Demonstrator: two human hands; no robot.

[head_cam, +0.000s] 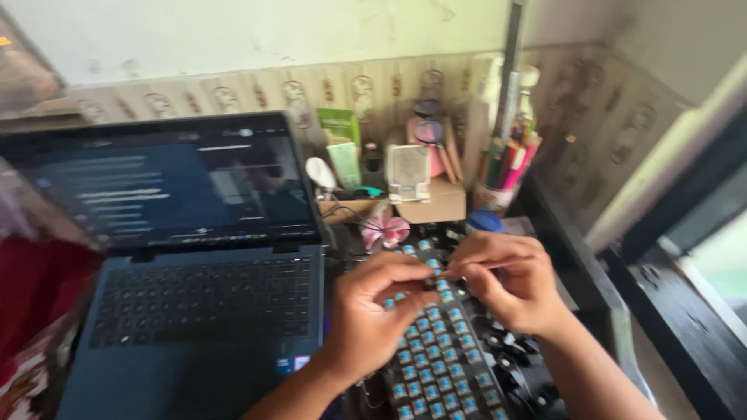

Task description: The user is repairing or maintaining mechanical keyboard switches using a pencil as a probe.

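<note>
**deskwatcher:** Two hands, one stripped mechanical keyboard (443, 358), one laptop (194, 272). That was the whole working area. The board lay at a slant just right of the laptop, almost touching its edge, most keycaps off so the blue switch stems showed in rows. I'd guess it sat angled like that because the laptop took up the flat space on the left.

**capsoff:** What were the hands actually doing?

**deskwatcher:** Left hand (373, 319) rested on the upper middle of the board, fingers curled in, thumb and forefinger pinched together over a switch. Right hand (510, 280) met it from the other side, fingers also bent and pinching toward the same spot. Whatever sat between the fingertips was too small and blurred to name. Both hands crowding one spot reads like one steadying while the other worked, but that's my guess.

**capsoff:** Loose caps anywhere?

**deskwatcher:** A dark heap of loose black keycaps (513, 365) lay along the board's right edge, close enough to grab. Too smeared to count.

**capsoff:** And behind?

**deskwatcher:** One cardboard box (432, 204) with a small white gadget on top, one cup of pens (506, 167) packed upright against the wall, one pink flower-shaped thing (387, 229) just above the board. Pens were roughly a handful, no exact count from that blur.
</note>
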